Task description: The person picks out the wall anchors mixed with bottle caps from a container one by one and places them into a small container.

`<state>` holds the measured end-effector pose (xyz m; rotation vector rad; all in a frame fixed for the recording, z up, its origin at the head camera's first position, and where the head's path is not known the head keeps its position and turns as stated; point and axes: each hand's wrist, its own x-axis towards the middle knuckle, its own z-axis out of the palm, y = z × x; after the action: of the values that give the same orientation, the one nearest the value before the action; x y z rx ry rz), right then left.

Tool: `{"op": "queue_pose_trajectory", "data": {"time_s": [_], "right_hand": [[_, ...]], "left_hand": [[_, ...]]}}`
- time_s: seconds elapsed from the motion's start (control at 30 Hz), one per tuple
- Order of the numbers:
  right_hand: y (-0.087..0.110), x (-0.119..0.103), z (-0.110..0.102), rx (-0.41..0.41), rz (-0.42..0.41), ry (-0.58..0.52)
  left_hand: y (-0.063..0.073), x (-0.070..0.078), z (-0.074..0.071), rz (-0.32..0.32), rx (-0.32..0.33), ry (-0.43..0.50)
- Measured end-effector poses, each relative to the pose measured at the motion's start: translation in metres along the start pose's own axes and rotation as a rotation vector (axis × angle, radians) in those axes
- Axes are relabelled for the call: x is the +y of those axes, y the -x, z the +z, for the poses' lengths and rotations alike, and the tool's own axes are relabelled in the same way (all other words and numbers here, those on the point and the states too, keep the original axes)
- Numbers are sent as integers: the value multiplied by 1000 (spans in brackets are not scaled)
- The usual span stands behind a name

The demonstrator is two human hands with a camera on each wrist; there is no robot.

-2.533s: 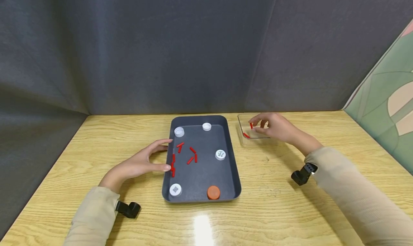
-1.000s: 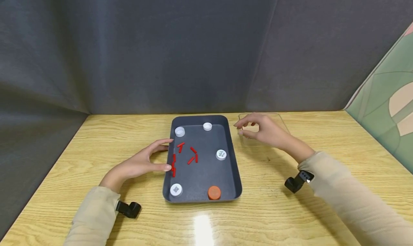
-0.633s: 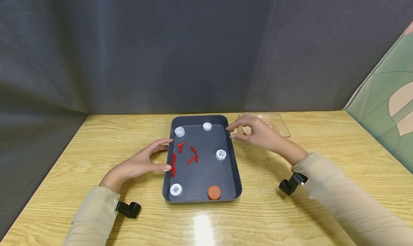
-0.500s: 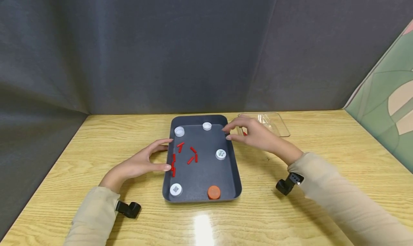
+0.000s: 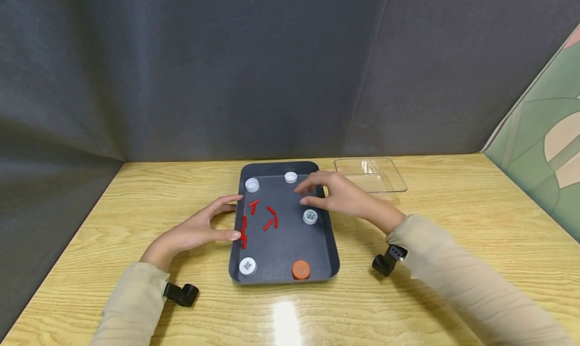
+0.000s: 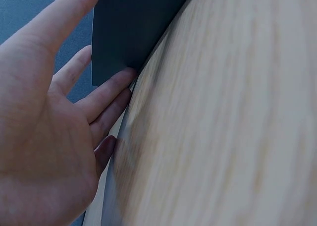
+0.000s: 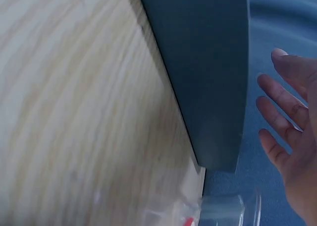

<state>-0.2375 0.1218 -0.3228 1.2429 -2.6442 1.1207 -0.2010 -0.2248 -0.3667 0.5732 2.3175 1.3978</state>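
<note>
My left hand (image 5: 192, 227) rests at the left side of a dark grey tray (image 5: 290, 245), thumb and index tips at the rim. In the left wrist view the spread fingers of this hand (image 6: 54, 132) lie against the tray's outer wall (image 6: 133, 28). Over the tray's right side is my right hand (image 5: 337, 195), fingers loosely bent, with nothing between them. Several small red sticks (image 5: 268, 225) lie in the tray's left and middle. Nearest to the right fingers are a patterned white cap (image 5: 310, 217) and a small white cap (image 5: 291, 177).
A clear plastic box (image 5: 380, 180) stands behind the right wrist; a bit of red (image 7: 188, 221) shows there in the right wrist view. Another white cap (image 5: 251, 185), a marked white cap (image 5: 247, 266) and an orange cap (image 5: 301, 269) sit in the tray. A dark curtain (image 5: 249, 84) hangs behind.
The right hand held a red stick over the clear box, let it go there, and has moved left over the tray. The left hand and tray stay in place.
</note>
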Motion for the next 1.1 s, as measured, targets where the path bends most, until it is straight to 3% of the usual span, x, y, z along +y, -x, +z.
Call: {"op": "queue_pose_trajectory", "data": {"time_s": [0.4,1.1], "right_hand": [[-7,-6,23,-15,15,25],[-13,-9,47,-54,-5,178]], "left_hand": [[1,2,1,-6,4,2],[0,1,1,-2,-1,16]]}}
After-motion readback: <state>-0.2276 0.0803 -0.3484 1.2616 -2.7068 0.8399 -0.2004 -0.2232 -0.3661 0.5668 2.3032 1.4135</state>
